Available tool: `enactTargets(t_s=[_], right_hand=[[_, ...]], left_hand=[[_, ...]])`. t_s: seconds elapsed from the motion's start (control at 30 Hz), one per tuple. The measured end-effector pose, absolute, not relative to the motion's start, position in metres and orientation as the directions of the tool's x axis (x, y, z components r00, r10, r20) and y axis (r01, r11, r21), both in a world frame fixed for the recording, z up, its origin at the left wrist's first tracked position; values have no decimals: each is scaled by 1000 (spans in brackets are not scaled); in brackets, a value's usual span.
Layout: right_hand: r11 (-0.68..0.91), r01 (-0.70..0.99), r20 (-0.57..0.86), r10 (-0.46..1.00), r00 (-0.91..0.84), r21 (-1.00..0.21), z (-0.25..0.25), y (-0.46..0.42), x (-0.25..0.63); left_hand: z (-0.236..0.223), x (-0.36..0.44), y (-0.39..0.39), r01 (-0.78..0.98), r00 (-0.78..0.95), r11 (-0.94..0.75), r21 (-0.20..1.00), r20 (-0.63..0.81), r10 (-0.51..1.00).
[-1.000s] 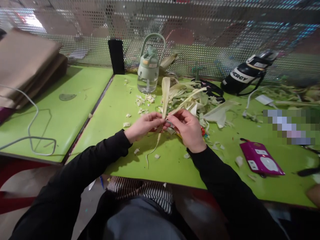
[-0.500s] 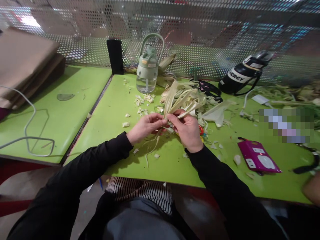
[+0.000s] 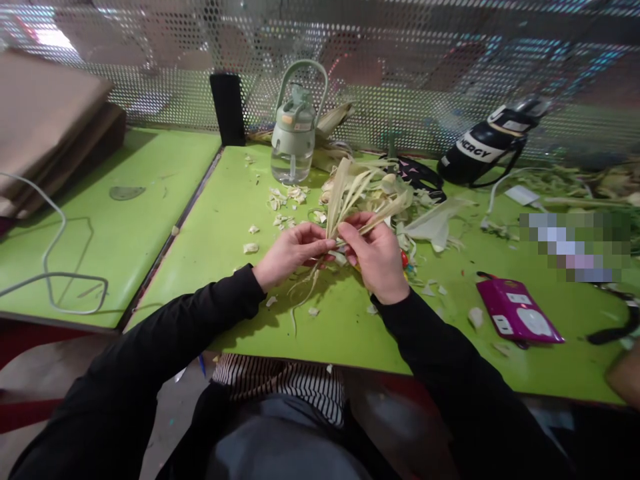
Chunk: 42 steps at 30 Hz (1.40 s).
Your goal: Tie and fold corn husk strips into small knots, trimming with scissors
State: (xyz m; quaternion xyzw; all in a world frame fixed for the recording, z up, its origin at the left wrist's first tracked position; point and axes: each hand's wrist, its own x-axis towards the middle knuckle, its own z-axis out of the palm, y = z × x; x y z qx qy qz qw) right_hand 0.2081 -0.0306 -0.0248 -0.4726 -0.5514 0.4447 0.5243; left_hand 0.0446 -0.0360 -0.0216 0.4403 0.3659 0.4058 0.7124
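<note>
Mesh (image 3: 175, 47) spans the back, green table (image 3: 360, 340) in front, dark seam running front to back left of center. Brown sheets (image 3: 45, 100) stacked at the far left, bent gray wire (image 3: 75, 275) in front of them. Two black sleeves (image 3: 200, 313) reach in from the near side, striped cloth (image 3: 280, 380) on the lap between. Husk pile (image 3: 373, 183) sits messy just beyond the hands, one wide pale piece (image 3: 433, 228) at its right. Flask (image 3: 480, 148) leans tilted against the mesh, right of the pile; white cable (image 3: 493, 197) near its base. Bottle (image 3: 293, 137) upright left of the pile, handle up; black slab (image 3: 227, 110) stands on end left of that, by the mesh. Purple box (image 3: 520, 310) flat on the table, well right of the hands. Left hand (image 3: 293, 253) over the table, center: thumb and fingers narrow, pinching the lower part of the strips (image 3: 340, 200). Right hand (image 3: 380, 257) close beside it: thumb against the curled fingers, gripping strips too, some running out to its upper right. Strips fan up and away from the pinch, thin tails (image 3: 310, 290) hanging below toward the near edge. Pixelated patch at right, contents unreadable. Small scraps (image 3: 251, 248) scattered left of the pile and around the hands.
</note>
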Motion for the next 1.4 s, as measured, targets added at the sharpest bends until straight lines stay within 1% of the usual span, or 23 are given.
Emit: enactTargets(t_s=[0.07,0.13,0.3,0.4,0.5,0.67,0.83,1.03,1.13,1.3,1.4], right_hand=[[132,50,130,991,-34,-990,-26,-30,208],[138,72,135,990,-38,-988,-27,-30,209],[192,87,199,977,81,-977,-29,-27,210],[219,103,228,970,88,-970,-27,-27,210],[211,136,221,973,62,-968,-22,-29,209],[204,144,219,970,101,-968,-20,-32,207],[191,140,203,977,72,-972,-24,-30,208],[171,135,171,985,-8,-976,-24,-29,207],[170,135,171,985,-4,-976,-22,-31,206],[151,220,143,988,-54,-964,-18,-35,206],[172,259,162,985,-57,-950,-19,-35,207]], left_hand=[[-22,45,-36,-278,406,278,920,-150,902],[-22,46,-36,-330,390,284,900,-144,910],[-24,48,-35,-455,328,270,849,-122,937],[-24,48,-35,-428,364,304,851,-146,920],[-24,48,-34,-382,423,373,846,-199,884],[-23,50,-34,-415,426,413,811,-227,876],[-30,49,-33,-426,424,392,816,-202,883],[-33,46,-32,-398,448,354,846,-158,880],[-30,46,-33,-399,423,331,855,-148,894],[-26,47,-34,-334,385,246,910,-107,917],[-25,47,-34,-328,380,264,907,-129,916]])
